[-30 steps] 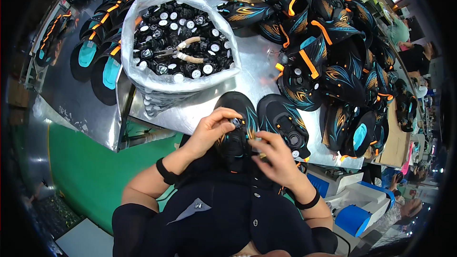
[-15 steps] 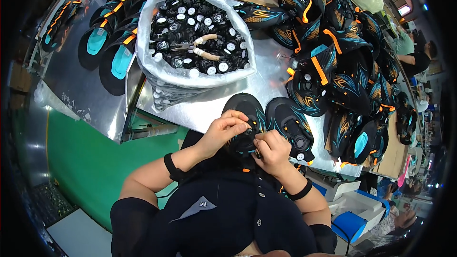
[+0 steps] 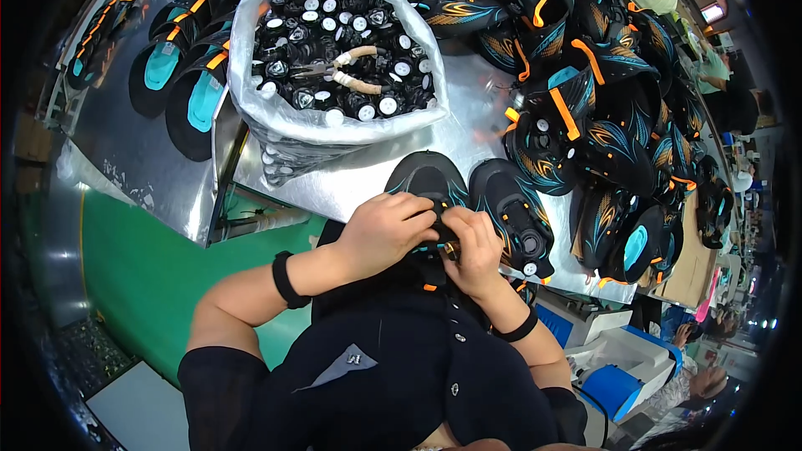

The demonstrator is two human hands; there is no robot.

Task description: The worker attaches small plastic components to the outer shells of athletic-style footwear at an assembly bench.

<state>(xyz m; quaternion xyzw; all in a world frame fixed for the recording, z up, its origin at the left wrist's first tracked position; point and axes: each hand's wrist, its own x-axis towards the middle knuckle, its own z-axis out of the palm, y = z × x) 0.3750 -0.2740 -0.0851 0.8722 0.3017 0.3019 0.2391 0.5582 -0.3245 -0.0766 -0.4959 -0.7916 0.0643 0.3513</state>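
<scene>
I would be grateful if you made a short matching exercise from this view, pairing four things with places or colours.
1. Pliers
2. Clear plastic bag
3. Left one of the two nearest shoes
4. Floor

A. Partly covered by the left hand and right hand
B. Lying on black parts
C. Green
D. Standing on the metal table

Pairs: 1-B, 2-D, 3-A, 4-C

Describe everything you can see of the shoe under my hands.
The shoe is black, upper side up, its rounded toe pointing away from you, with thin blue lines flanking the toe. The upper looks like fabric or synthetic. An orange tab shows below the hands. It lies just left of a second black shoe. Your left hand and right hand cover its middle, fingers bunched close together, hiding the details there.
</scene>
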